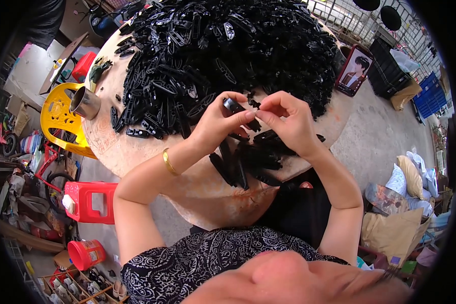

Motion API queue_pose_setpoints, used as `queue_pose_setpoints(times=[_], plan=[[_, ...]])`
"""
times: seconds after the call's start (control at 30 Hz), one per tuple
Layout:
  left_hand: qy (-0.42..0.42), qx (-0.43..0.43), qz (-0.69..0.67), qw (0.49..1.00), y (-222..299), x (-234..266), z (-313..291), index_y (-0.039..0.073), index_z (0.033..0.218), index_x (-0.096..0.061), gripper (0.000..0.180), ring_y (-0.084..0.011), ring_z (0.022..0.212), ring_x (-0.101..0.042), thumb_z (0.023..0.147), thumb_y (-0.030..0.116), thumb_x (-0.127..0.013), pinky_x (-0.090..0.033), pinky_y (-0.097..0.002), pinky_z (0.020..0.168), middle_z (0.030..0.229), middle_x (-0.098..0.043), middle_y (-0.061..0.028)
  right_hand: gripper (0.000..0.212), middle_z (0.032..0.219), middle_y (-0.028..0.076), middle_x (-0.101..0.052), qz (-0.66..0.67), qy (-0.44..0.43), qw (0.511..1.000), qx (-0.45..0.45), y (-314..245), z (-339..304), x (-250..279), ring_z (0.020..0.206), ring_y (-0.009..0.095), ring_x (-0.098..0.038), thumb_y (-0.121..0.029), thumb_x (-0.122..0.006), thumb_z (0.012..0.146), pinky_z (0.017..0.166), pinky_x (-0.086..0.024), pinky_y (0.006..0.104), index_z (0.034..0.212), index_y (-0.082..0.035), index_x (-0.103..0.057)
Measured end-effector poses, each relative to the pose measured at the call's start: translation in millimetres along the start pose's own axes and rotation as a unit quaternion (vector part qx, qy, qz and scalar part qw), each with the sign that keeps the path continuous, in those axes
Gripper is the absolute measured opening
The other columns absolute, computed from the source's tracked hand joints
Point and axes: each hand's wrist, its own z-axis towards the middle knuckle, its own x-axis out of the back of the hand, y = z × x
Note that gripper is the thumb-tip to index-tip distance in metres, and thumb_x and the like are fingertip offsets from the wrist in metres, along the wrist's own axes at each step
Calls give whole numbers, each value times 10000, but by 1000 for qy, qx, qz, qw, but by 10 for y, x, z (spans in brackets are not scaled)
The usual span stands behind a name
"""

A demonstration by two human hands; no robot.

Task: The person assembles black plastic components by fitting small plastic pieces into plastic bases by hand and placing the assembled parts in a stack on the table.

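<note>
My left hand (215,126) is closed around a long, curved black plastic part (233,105), held over the near side of the round table (111,139). The fingertips of my right hand (292,124) are pinched together right beside that part; a small dark bit shows by them, too small to name. Beyond both hands rises a large heap of similar black plastic parts (172,71), many of them long ovals with openings. A smaller group of black parts (243,162) lies below my hands, close to the table's near edge.
A metal cup (85,103) stands at the table's left edge, by a yellow plastic chair (61,114). A phone (355,71) is propped at the right edge. A red stool (90,202) and red bucket (86,254) are at left; bags (392,233) lie at right.
</note>
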Motion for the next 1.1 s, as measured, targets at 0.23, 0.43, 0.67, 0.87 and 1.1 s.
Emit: queue_pose_setpoints(times=[0.23, 0.43, 0.67, 0.87, 1.1], plan=[[-65, 66, -184, 978, 8, -27, 12, -5, 1137, -510, 327, -211, 918, -646, 958, 266, -547, -545, -292, 847, 1012, -605, -89, 117, 811, 79, -645, -54, 26, 996, 72, 31, 2, -15, 722, 157, -634, 31, -708, 747, 658, -506, 264, 834, 1, -635], [-47, 108, -206, 971, 18, -35, -11, -12, 1141, -554, 420, -279, 1017, -622, 996, 358, -422, -523, -354, 915, 1112, -611, -149, 106, 819, 114, -655, -110, 27, 982, 149, 60, -18, 0, 747, 220, -642, 41, -712, 716, 656, -499, 292, 795, -3, -658], [-24, 116, -211, 970, 19, -46, -25, -12, 1129, -558, 442, -277, 1007, -625, 987, 387, -434, -526, -358, 905, 1082, -619, -144, 125, 844, 95, -653, -199, 13, 955, 217, 67, -44, 3, 752, 251, -625, 20, -692, 706, 644, -507, 327, 815, -33, -661], [-34, 82, -168, 982, -14, -17, -53, -22, 1200, -536, 323, -222, 947, -653, 946, 176, -565, -554, -283, 847, 1065, -631, -144, 174, 910, 69, -634, -293, -1, 921, 258, 16, -107, -11, 793, 254, -615, -9, -679, 671, 651, -512, 347, 837, -49, -646], [-24, -19, -47, 998, 130, -92, -118, -39, 1170, -541, 343, -136, 822, -655, 858, 49, -652, -546, -229, 743, 983, -647, -103, 196, 943, 90, -652, -122, 37, 991, 38, -162, -103, -41, 812, 201, -641, -33, -667, 759, 686, -513, 295, 949, 5, -642]])
